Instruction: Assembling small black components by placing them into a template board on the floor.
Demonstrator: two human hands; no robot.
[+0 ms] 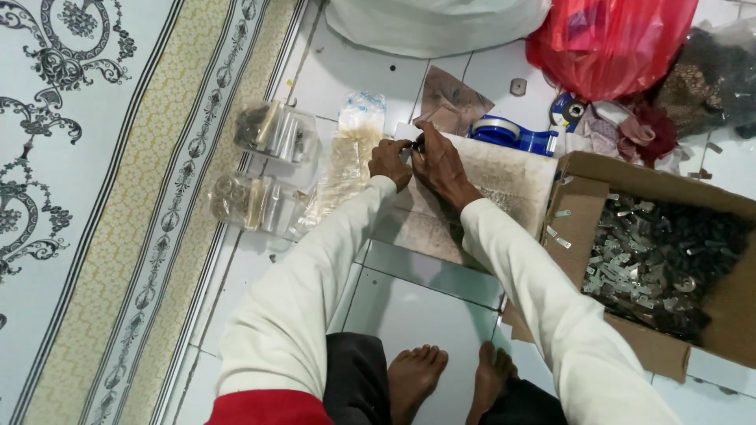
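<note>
My left hand [390, 162] and my right hand [438, 164] meet over a flat piece of cardboard [504, 179] on the white tiled floor. Both pinch a small dark metal piece [413, 147] between their fingertips; it is too small to make out its shape. Long white sleeves cover both arms. Just left of my hands lies a stack of small clear plastic bags [346, 169]. Two filled clear bags [276, 132] [248, 201] of small parts lie farther left.
An open cardboard box [579, 216] of small metal and dark parts stands at the right. A blue tape dispenser [513, 134], a red plastic bag [610, 43] and a white bag [433, 24] lie beyond. A patterned mat [94, 197] covers the left. My bare feet [449, 378] rest below.
</note>
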